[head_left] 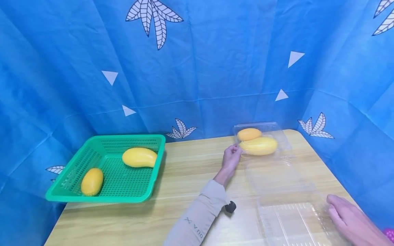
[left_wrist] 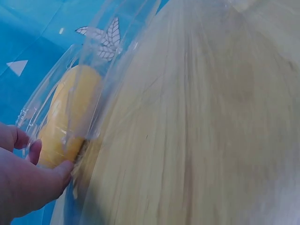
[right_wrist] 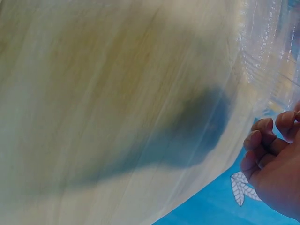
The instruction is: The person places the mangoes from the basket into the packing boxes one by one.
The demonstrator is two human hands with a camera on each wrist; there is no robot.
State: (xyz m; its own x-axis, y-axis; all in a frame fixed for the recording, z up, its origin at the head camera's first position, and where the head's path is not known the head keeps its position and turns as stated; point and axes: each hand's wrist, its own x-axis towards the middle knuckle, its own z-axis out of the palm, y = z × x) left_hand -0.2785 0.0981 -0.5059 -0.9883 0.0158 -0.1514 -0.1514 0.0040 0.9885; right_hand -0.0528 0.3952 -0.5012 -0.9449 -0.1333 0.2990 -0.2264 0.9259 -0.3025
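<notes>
A clear plastic box (head_left: 283,135) at the back right of the table holds two yellow mangoes, a smaller one (head_left: 249,134) behind a longer one (head_left: 260,146). My left hand (head_left: 231,159) pinches the left end of this box; in the left wrist view its thumb (left_wrist: 61,173) lies beside the mango (left_wrist: 70,112) seen through the plastic. Toward the front right, my right hand (head_left: 352,217) hovers beside a second clear plastic container (head_left: 295,222). Its fingers (right_wrist: 262,140) are loosely curled and hold nothing.
On the left stands a green basket (head_left: 98,199) with a long curved mango (head_left: 138,157) and a shorter mango (head_left: 92,181) inside. A clear flat sheet of plastic (head_left: 274,176) lies between the two boxes. Blue cloth (head_left: 215,68) hangs behind the wooden table (head_left: 184,171).
</notes>
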